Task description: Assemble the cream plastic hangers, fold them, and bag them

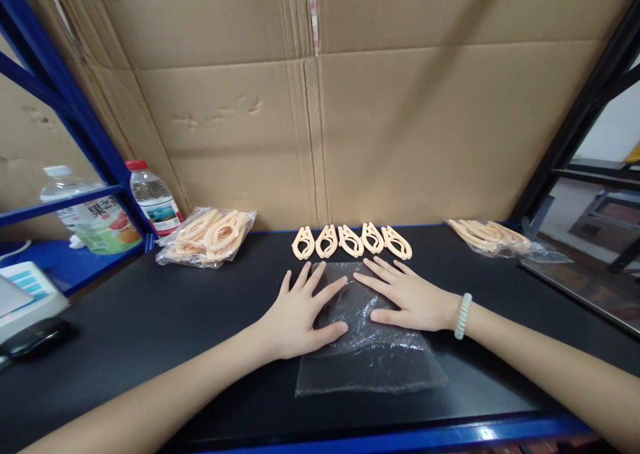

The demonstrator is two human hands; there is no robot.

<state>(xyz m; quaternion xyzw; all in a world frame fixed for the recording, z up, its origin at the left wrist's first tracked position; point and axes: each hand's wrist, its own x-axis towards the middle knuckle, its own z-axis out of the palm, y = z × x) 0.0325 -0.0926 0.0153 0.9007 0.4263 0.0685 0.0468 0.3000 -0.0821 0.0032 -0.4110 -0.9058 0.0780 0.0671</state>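
A clear plastic bag lies flat on the black tabletop in front of me. My left hand rests spread on its left edge, fingers apart and thumb pointing inward. On the bag's right side lies my right hand, also spread flat, with a pale coiled band around the wrist. Neither hand grips anything. Just beyond the fingertips, several cream plastic folding hangers stand side by side in a row, folded up.
At the back left sits a clear bag of hangers, beside a red-capped bottle. Another bagged bundle of hangers lies at the back right. Cardboard walls the rear. A white device and a black object are far left.
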